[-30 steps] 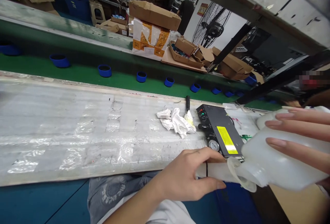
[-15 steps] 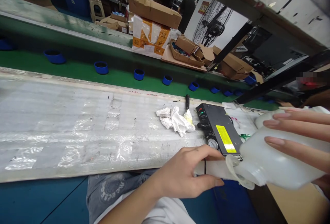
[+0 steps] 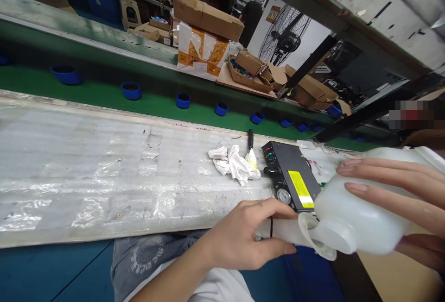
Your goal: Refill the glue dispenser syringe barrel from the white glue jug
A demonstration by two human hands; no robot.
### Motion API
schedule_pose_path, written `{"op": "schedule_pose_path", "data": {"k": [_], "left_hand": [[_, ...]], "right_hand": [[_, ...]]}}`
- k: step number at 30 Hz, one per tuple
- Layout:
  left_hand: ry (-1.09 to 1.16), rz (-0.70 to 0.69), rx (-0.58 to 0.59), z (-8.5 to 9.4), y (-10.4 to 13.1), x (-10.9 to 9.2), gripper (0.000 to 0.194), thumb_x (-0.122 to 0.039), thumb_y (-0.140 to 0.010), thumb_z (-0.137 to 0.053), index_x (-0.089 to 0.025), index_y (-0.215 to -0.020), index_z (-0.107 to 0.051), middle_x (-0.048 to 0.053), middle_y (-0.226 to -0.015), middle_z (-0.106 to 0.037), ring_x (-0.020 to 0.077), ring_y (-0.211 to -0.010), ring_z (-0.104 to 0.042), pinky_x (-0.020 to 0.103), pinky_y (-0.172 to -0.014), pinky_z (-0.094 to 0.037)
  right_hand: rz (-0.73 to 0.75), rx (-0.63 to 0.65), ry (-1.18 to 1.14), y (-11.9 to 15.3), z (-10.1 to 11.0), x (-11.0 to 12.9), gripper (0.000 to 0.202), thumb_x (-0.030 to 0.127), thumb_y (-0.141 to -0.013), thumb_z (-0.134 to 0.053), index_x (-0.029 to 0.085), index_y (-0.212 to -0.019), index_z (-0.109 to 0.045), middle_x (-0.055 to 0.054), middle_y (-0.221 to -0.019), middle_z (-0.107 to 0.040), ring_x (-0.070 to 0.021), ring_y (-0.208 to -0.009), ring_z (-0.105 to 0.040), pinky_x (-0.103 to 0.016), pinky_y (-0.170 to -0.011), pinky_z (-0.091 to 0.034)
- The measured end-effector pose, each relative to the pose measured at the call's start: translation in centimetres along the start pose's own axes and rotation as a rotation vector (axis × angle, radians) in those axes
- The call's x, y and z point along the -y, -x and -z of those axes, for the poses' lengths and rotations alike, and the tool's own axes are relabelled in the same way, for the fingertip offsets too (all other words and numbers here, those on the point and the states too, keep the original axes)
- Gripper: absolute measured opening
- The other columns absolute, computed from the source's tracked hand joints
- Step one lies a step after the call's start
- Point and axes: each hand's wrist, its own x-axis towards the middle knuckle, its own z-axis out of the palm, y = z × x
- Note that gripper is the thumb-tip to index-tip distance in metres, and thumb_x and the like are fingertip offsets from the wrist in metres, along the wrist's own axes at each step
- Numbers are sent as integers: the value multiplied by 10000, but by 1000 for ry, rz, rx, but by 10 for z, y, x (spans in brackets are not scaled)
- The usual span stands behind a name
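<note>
My left hand (image 3: 243, 237) is wrapped round a translucent tube (image 3: 287, 231) with a flanged end, held at the table's front edge. A thin black band circles the tube. From the right, my right hand (image 3: 399, 191) grips a large translucent white bottle (image 3: 361, 214), tilted so that its neck points left. The bottle's mouth lies at the tube's flanged opening. Just behind the tube stands a black control box (image 3: 295, 172) with a gauge and a yellow label. Whether liquid is flowing cannot be made out.
Crumpled white tissue (image 3: 236, 163) and a black-handled tool (image 3: 251, 140) lie on the plastic-covered table (image 3: 86, 167). Behind it, several blue rings (image 3: 183, 101) sit on a green conveyor (image 3: 156, 103). Cardboard boxes (image 3: 208, 17) and a black post (image 3: 313, 61) stand beyond.
The bottle has moved slightly left and its neck is tilted further down to the tube's opening. The blue rings have shifted left. My left hand still holds the tube.
</note>
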Motion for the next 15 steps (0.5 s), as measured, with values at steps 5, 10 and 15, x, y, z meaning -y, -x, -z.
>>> {"op": "schedule_pose_path", "data": {"k": [5,10,15], "left_hand": [[6,-5,9,-1,-2,2,317,-221,-855,-814,-188,-1157,-722,76,-1109,-785,251,-1010,-738,299,-846,-543],[9,-4,7,-2,-1,2,303,-227,-864,-805,-179,-1151,-720,77,-1089,-782,244,-988,-738,296,-845,-542],[19,-5,9,0,1,-1,279,-208,-866,-801,-174,-1130,-715,73,-1069,-773,230,-972,-726,288,-850,-530]], "right_hand": [[-60,-94,57,19,-11,-1,558,724,-959,-750,454,-1427,-609,-75,-1297,-567,-401,-1190,-571,-550,-941,-630],[-48,-54,21,8,-8,1,534,689,-1009,-709,447,-1467,-579,-75,-1303,-575,-395,-1210,-568,-548,-962,-613],[73,48,-69,-16,4,3,424,406,-1200,-440,384,-1622,-397,-60,-1428,-524,-297,-1260,-565,-439,-1057,-502]]}}
